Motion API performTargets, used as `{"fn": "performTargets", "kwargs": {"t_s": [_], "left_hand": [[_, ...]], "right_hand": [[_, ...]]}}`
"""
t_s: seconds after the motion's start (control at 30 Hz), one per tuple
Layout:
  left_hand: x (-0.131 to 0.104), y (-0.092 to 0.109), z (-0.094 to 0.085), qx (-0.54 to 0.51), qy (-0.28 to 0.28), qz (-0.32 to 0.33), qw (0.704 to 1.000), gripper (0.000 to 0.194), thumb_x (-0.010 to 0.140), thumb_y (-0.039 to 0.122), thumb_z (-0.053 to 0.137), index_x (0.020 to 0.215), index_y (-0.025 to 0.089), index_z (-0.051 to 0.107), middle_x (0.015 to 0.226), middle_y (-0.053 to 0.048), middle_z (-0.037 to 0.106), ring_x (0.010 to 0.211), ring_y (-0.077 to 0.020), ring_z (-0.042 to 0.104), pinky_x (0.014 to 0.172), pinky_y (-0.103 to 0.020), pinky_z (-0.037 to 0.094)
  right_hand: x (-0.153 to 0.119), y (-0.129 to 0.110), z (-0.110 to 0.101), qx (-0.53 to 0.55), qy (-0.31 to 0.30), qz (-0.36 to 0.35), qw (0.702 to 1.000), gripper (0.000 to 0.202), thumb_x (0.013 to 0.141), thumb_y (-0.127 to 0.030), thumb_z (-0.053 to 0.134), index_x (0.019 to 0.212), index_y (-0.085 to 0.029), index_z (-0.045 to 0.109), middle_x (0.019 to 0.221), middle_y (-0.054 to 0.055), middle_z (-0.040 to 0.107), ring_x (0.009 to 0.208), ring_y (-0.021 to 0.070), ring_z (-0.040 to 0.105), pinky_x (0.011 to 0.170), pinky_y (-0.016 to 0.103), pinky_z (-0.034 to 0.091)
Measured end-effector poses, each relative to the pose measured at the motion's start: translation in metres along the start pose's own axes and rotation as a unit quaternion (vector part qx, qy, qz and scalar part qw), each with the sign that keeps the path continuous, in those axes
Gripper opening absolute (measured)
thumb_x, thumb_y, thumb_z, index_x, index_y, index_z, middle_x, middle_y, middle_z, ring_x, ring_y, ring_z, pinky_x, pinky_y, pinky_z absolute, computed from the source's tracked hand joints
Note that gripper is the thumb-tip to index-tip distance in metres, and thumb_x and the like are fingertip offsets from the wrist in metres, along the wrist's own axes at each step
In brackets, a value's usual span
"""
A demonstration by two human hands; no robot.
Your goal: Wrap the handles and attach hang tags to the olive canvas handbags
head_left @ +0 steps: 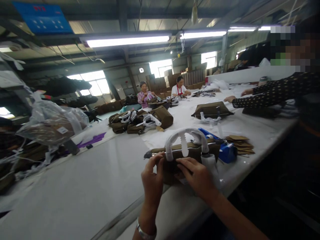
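Observation:
An olive-brown handbag point(171, 175) stands on the table close in front of me. White wrapping covers its arched handle point(185, 131), and a white notched strip point(184, 145) shows inside the arch. My left hand point(153, 173) pinches the bag's upper edge beside the handle's left foot, thumb and fingers closed. Close by, my right hand point(198, 176) has its fingers together, gripping the bag's front just below the top seam. What lies under the fingertips is hidden. A wrapped white piece point(211, 166) hangs at the bag's right side.
Behind the bag lie a blue object point(227, 152) and a stack of brown paper pieces point(240, 144). Several handbags point(162, 116) are piled farther back, with another bag point(212, 109) to the right. A co-worker's sleeve point(275, 90) reaches in. A plastic-wrapped bundle point(53, 121) sits left.

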State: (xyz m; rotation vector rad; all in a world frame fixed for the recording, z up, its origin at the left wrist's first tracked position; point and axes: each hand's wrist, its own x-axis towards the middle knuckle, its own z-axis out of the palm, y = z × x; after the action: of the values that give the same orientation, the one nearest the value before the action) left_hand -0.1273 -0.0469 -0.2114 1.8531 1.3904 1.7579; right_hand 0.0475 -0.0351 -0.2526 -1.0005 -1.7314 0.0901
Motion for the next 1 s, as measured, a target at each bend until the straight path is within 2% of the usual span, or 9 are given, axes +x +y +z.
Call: {"fn": "performTargets", "kwargs": {"t_s": [0.1,0.2,0.4,0.53,0.67,0.83,1.0], "left_hand": [[-0.003,0.002,-0.002,0.003,-0.017,-0.010,1.000,0.010,0.096,0.027,0.064,0.101,0.025,0.072,0.097,0.001,0.079,0.091,-0.0156,0.075,0.084,-0.024,0.057],[-0.010,-0.003,0.001,0.001,-0.030,-0.019,0.999,0.010,0.096,0.028,0.065,0.101,0.024,0.074,0.097,0.001,0.079,0.088,-0.0152,0.074,0.084,-0.024,0.057],[-0.019,-0.015,0.008,-0.009,-0.031,-0.051,0.998,0.010,0.093,0.029,0.069,0.098,0.023,0.076,0.095,-0.001,0.079,0.088,-0.0171,0.074,0.084,-0.027,0.056],[-0.020,-0.016,0.009,-0.015,-0.030,-0.056,0.998,0.011,0.092,0.029,0.070,0.098,0.023,0.076,0.095,-0.001,0.079,0.087,-0.0170,0.074,0.085,-0.027,0.057],[-0.020,-0.018,0.010,-0.018,-0.033,-0.062,0.997,0.011,0.092,0.030,0.071,0.097,0.023,0.077,0.094,-0.001,0.079,0.086,-0.0173,0.074,0.084,-0.028,0.057],[-0.017,-0.018,0.011,-0.019,-0.042,-0.040,0.998,0.010,0.091,0.026,0.072,0.097,0.023,0.079,0.095,-0.002,0.080,0.088,-0.0184,0.074,0.085,-0.030,0.058],[-0.016,-0.017,0.012,-0.025,-0.046,-0.046,0.998,0.011,0.091,0.026,0.071,0.097,0.023,0.080,0.095,-0.002,0.081,0.088,-0.0190,0.074,0.085,-0.031,0.058]], "right_hand": [[-0.005,-0.001,-0.007,0.008,0.004,0.017,1.000,0.021,0.100,-0.017,0.057,0.114,-0.020,0.072,0.110,0.004,0.076,0.100,0.0192,0.073,0.093,0.030,0.058],[-0.017,-0.002,-0.011,-0.009,0.015,0.010,1.000,0.015,0.099,-0.021,0.061,0.110,-0.021,0.070,0.106,0.004,0.076,0.096,0.0199,0.073,0.090,0.031,0.058],[-0.035,-0.002,0.002,-0.019,-0.024,-0.026,0.999,0.007,0.099,-0.025,0.061,0.103,-0.023,0.067,0.096,0.004,0.071,0.092,0.0206,0.070,0.085,0.034,0.058],[-0.032,0.000,0.009,-0.054,-0.023,-0.023,0.998,0.010,0.099,-0.025,0.061,0.106,-0.021,0.067,0.098,0.006,0.070,0.094,0.0222,0.069,0.088,0.037,0.057],[-0.025,0.004,0.010,-0.082,-0.030,-0.009,0.996,0.011,0.099,-0.026,0.060,0.101,-0.020,0.069,0.098,0.007,0.070,0.091,0.0234,0.069,0.084,0.038,0.057],[-0.020,0.002,0.011,-0.089,-0.038,-0.006,0.995,0.019,0.103,-0.027,0.054,0.098,-0.018,0.069,0.094,0.006,0.070,0.087,0.0216,0.070,0.082,0.035,0.057],[-0.018,-0.005,0.009,-0.157,-0.042,-0.004,0.987,0.018,0.102,-0.030,0.056,0.105,-0.021,0.071,0.103,0.004,0.073,0.087,0.0216,0.072,0.071,0.033,0.055]]}}
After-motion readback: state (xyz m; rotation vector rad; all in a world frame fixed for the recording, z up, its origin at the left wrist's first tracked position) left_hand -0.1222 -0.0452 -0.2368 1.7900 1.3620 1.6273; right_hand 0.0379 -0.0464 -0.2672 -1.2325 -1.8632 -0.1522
